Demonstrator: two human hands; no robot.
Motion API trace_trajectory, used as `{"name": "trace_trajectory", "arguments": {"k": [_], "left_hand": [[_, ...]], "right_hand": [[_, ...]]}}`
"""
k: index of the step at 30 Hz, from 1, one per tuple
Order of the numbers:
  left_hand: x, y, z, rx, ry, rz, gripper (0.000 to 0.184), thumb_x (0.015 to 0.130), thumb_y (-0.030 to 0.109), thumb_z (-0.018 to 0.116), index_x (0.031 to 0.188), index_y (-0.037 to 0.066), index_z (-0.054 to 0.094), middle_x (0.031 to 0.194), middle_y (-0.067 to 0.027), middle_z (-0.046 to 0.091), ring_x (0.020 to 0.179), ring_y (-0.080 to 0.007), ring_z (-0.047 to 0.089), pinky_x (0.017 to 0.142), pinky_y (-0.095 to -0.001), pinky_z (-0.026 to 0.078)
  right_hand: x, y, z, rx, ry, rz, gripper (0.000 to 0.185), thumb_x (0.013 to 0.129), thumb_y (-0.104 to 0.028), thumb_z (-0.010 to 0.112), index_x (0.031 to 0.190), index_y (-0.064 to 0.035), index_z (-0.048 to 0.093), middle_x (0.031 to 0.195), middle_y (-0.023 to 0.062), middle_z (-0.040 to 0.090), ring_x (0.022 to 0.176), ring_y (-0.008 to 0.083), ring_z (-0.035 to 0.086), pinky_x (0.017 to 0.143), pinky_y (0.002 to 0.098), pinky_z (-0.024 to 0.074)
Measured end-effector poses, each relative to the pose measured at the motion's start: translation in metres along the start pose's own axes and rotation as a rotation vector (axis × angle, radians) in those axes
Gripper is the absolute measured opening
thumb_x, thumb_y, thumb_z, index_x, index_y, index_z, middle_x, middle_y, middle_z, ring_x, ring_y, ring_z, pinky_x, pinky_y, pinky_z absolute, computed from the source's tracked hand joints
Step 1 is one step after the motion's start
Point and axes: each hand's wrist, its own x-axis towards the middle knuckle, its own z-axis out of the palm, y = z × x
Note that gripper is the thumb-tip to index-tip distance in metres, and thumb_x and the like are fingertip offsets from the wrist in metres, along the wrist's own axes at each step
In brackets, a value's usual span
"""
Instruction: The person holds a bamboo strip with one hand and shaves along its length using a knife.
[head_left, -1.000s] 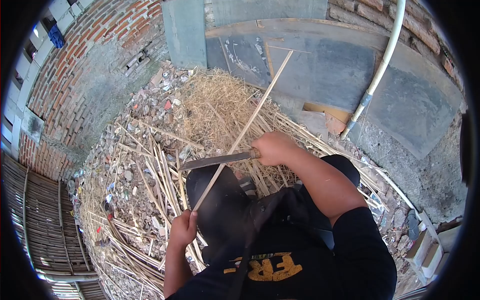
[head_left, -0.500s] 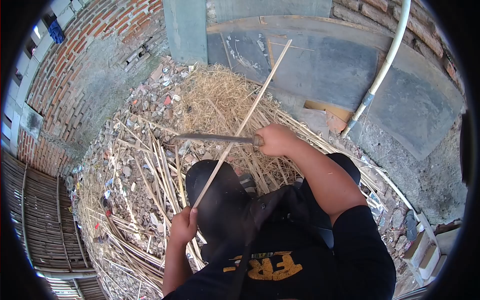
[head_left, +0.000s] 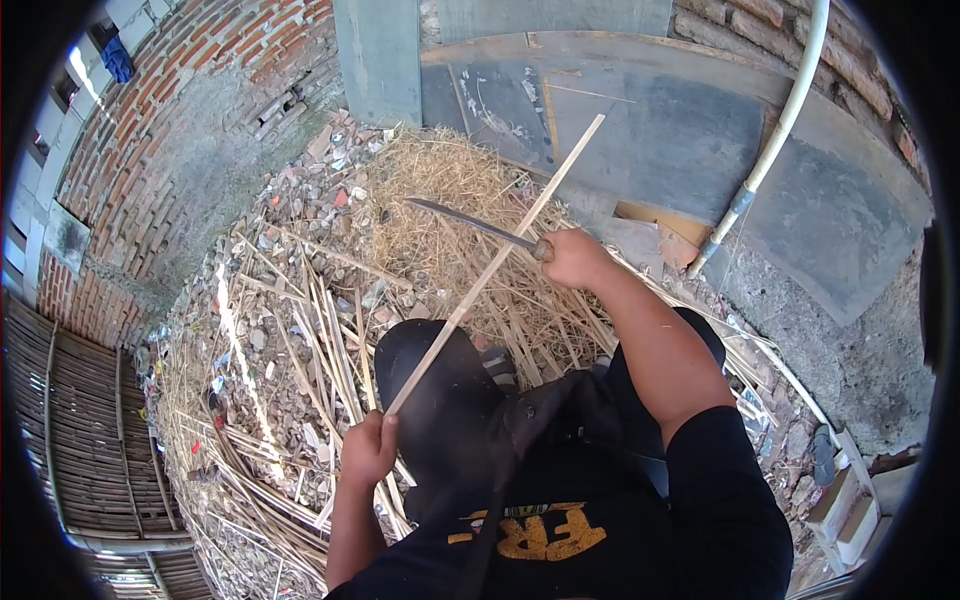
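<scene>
Left hand (head_left: 368,448) holding strip (head_left: 490,272), right hand (head_left: 578,260) gripping knife (head_left: 468,218), unclear yellow lettering (head_left: 577,532)

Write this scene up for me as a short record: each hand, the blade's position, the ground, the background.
Left hand: grips the near end of a long, thin, pale wood-like strip
Right hand: holds a brown-handled knife with a long dark metal blade
Blade position: crosses the strip; contact unclear
Ground: straw-coloured heap of fine shavings, grey stony rubble
Background: flat grey panels, white tubular pipe
</scene>
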Motion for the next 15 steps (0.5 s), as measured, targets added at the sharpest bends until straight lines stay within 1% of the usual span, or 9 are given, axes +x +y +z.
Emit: {"name": "trace_trajectory", "arguments": {"k": [2, 5, 8, 11, 13, 15], "left_hand": [[0.002, 0.007, -0.006, -0.03, -0.038, -0.018, 0.044, 0.107, 0.035, 0.055, 0.079, 0.001, 0.054, 0.063, -0.0255, 0.059, 0.062, -0.0487, 0.062, 0.058, -0.052, 0.047], [0.005, 0.006, -0.002, -0.045, -0.021, 0.009, 0.045, 0.107, 0.035, 0.056, 0.079, 0.001, 0.054, 0.063, -0.0254, 0.059, 0.063, -0.0478, 0.063, 0.058, -0.0509, 0.047], [0.005, 0.002, 0.002, -0.057, -0.011, 0.027, 0.045, 0.107, 0.035, 0.055, 0.079, 0.001, 0.054, 0.063, -0.0253, 0.058, 0.062, -0.0477, 0.062, 0.057, -0.0506, 0.047], [0.004, -0.007, 0.007, -0.095, -0.018, 0.007, 0.045, 0.108, 0.035, 0.055, 0.079, 0.001, 0.054, 0.062, -0.0254, 0.058, 0.061, -0.0479, 0.061, 0.057, -0.051, 0.046], [0.003, -0.008, 0.012, -0.131, -0.011, -0.001, 0.045, 0.108, 0.034, 0.054, 0.078, 0.001, 0.054, 0.062, -0.0256, 0.057, 0.06, -0.0475, 0.061, 0.056, -0.0516, 0.046], [0.003, -0.006, 0.014, -0.096, 0.01, 0.005, 0.045, 0.108, 0.035, 0.053, 0.078, 0.001, 0.053, 0.062, -0.0256, 0.057, 0.059, -0.0472, 0.06, 0.056, -0.0516, 0.046]], "right_hand": [[-0.016, -0.017, -0.003, -0.008, 0.01, -0.005, 0.036, 0.08, -0.022, 0.072, 0.114, -0.0109, 0.076, 0.105, 0.0211, 0.075, 0.102, 0.0389, 0.072, 0.092, 0.0488, 0.0576], [-0.036, -0.046, -0.011, -0.072, -0.135, -0.141, 0.033, 0.08, -0.023, 0.072, 0.111, -0.0118, 0.076, 0.103, 0.0191, 0.075, 0.1, 0.0394, 0.072, 0.091, 0.0498, 0.0574], [-0.036, -0.052, 0.002, -0.22, -0.179, -0.304, 0.029, 0.079, -0.023, 0.072, 0.106, -0.0122, 0.076, 0.101, 0.0177, 0.075, 0.097, 0.0393, 0.072, 0.089, 0.0506, 0.0574], [-0.031, -0.054, -0.007, -0.126, -0.217, -0.258, 0.026, 0.079, -0.025, 0.073, 0.101, -0.0117, 0.076, 0.098, 0.0172, 0.075, 0.096, 0.0383, 0.072, 0.086, 0.0504, 0.0572], [-0.014, -0.038, 0.004, -0.026, -0.231, -0.198, 0.026, 0.079, -0.026, 0.074, 0.1, -0.0116, 0.076, 0.098, 0.0171, 0.075, 0.096, 0.0378, 0.072, 0.086, 0.0501, 0.0571], [-0.008, -0.031, 0.007, 0.03, -0.231, -0.158, 0.028, 0.079, -0.028, 0.075, 0.101, -0.0114, 0.075, 0.098, 0.0166, 0.074, 0.097, 0.0375, 0.072, 0.085, 0.0495, 0.0571]]}}
